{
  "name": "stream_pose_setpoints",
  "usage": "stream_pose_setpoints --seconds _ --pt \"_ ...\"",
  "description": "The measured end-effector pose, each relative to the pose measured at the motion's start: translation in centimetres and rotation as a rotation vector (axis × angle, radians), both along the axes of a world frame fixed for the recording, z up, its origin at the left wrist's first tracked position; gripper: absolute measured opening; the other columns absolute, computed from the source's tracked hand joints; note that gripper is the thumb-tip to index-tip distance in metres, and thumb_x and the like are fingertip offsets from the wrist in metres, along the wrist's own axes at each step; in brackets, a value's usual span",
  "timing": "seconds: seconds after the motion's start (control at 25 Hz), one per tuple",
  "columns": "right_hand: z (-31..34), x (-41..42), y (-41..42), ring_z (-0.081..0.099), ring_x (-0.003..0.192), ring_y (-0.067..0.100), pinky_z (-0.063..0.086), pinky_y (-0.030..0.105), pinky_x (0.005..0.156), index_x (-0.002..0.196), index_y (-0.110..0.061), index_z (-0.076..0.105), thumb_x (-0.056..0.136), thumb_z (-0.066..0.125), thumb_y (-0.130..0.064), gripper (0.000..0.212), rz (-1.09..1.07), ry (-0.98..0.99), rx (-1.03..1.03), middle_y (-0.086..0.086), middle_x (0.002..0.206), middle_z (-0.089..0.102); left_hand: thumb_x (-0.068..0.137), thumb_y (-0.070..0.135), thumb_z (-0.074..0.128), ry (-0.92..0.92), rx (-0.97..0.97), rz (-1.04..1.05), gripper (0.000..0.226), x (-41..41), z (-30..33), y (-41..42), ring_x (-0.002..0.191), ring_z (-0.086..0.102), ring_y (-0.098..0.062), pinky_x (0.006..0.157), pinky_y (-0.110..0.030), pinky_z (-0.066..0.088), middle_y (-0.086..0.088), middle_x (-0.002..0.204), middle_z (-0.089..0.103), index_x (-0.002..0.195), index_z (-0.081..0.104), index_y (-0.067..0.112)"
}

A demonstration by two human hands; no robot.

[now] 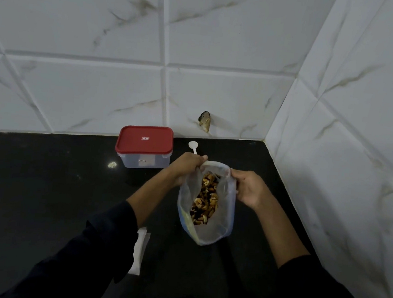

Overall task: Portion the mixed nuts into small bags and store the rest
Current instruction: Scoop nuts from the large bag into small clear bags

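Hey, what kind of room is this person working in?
Most likely a home kitchen corner: a dark stone counter meets marble-look wall tiles, with a red-lidded food container, a white plastic spoon and an open bag of mixed nuts held by both hands.

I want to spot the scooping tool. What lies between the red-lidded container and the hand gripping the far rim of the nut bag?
Head view: a white plastic spoon lies on the black counter between the container and the left hand; its handle end is hidden behind that hand.
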State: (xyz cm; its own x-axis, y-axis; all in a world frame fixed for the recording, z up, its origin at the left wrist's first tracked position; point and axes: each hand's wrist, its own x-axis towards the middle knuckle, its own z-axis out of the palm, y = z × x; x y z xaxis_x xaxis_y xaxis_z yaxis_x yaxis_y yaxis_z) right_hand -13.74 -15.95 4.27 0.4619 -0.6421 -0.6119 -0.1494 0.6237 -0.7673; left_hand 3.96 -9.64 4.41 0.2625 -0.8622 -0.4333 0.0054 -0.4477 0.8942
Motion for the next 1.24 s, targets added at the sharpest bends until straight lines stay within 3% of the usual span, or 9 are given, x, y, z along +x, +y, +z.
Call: stream_pose_setpoints --seconds 0.12,0.28,0.52,0.64,0.76,0.84,0.96,1.16,1.24 --pt "-0.9 -0.8 0.5 0.060 0.091 0.025 0.043 0.042 0.099 0.114 -0.005 0.064 0.096 0.048 -0.015 0.026 -0.090 -0.226 0.252 0.016 0.095 0.067 0.093 0.031 0.056 0.170 0.096 0.023 0.031 0.5 -0.5 0.8 0.098 0.062 -0.025 0.089 -0.039 0.051 -0.014 0.107 0.064 0.113 0.063 0.007" --pt "-1.3 -0.7 0.2 0.064 0.090 0.027 0.050 0.046 0.081 0.111 -0.006 0.066 0.096 0.048 -0.016 0.025 -0.109 -0.211 0.262 0.017 0.093 0.070 0.097 0.030 0.050 -0.154 0.019 -0.069 0.029 0.9 -0.7 2.1 0.090 0.063 -0.019 0.075 -0.029 0.053 -0.010 0.101 0.063 0.110 0.064 0.008" --pt "-1.2 0.5 0.9 0.062 0.090 0.026 0.049 0.043 0.078 0.110 -0.005 0.064 0.095 0.050 -0.018 0.024 -0.112 -0.255 0.296 0.018 0.088 0.072 0.097 0.020 0.050 -0.276 0.027 -0.104 0.022 0.6 -0.7 2.5 0.082 0.064 -0.013 0.067 -0.023 0.053 -0.006 0.097 0.064 0.107 0.065 0.006" --pt "-1.3 0.6 0.9 0.062 0.092 0.026 0.048 0.042 0.079 0.114 -0.006 0.064 0.096 0.049 -0.019 0.026 -0.104 -0.262 0.256 0.018 0.095 0.071 0.097 0.016 0.049 0.035 0.061 0.028 0.022 0.2 -0.7 2.6 0.094 0.061 -0.019 0.072 -0.029 0.051 -0.011 0.109 0.062 0.111 0.063 0.007" --pt "-1.2 0.6 1.0 0.062 0.091 0.023 0.051 0.035 0.078 0.113 -0.010 0.066 0.094 0.056 -0.031 0.029 -0.056 0.070 -0.065 0.015 0.109 0.067 0.095 0.012 0.049 0.459 0.120 0.191 0.019 0.3 -1.2 3.0 0.098 0.057 -0.025 0.074 -0.037 0.050 -0.015 0.111 0.058 0.108 0.061 0.009" --pt "-1.2 0.5 2.0 0.057 0.078 0.017 0.047 0.027 0.067 0.104 -0.011 0.065 0.093 0.056 -0.037 0.030 -0.005 0.312 -0.313 0.011 0.097 0.065 0.095 0.013 0.049 0.518 0.140 0.224 0.017 0.5 -1.8 3.1 0.094 0.056 -0.025 0.074 -0.037 0.049 -0.015 0.108 0.057 0.106 0.061 0.010" --pt "-1.6 0.0 3.2 0.053 0.072 0.014 0.042 0.024 0.061 0.102 -0.010 0.064 0.094 0.057 -0.031 0.024 0.115 0.340 -0.449 0.008 0.089 0.061 0.095 0.014 0.049 0.533 0.134 0.267 0.018 0.3 -1.7 2.9 0.092 0.055 -0.024 0.074 -0.036 0.050 -0.016 0.107 0.056 0.107 0.061 0.010" --pt "-1.3 -0.4 3.3 0.058 0.072 0.016 0.053 0.028 0.057 0.105 -0.008 0.066 0.093 0.054 -0.016 0.018 -0.026 -0.167 0.124 0.008 0.084 0.063 0.094 0.011 0.051 0.764 0.129 0.310 0.024 -0.1 -2.2 2.8 0.095 0.057 -0.027 0.087 -0.041 0.048 -0.017 0.106 0.059 0.115 0.061 0.010" --pt "-1.7 -0.5 3.3 0.056 0.068 0.014 0.052 0.025 0.051 0.103 -0.009 0.066 0.093 0.055 -0.016 0.017 -0.076 -0.204 0.171 0.007 0.083 0.062 0.094 0.012 0.052 0.760 0.100 0.313 0.021 -0.2 -2.5 3.1 0.099 0.059 -0.027 0.085 -0.042 0.050 -0.016 0.108 0.061 0.111 0.063 0.010"
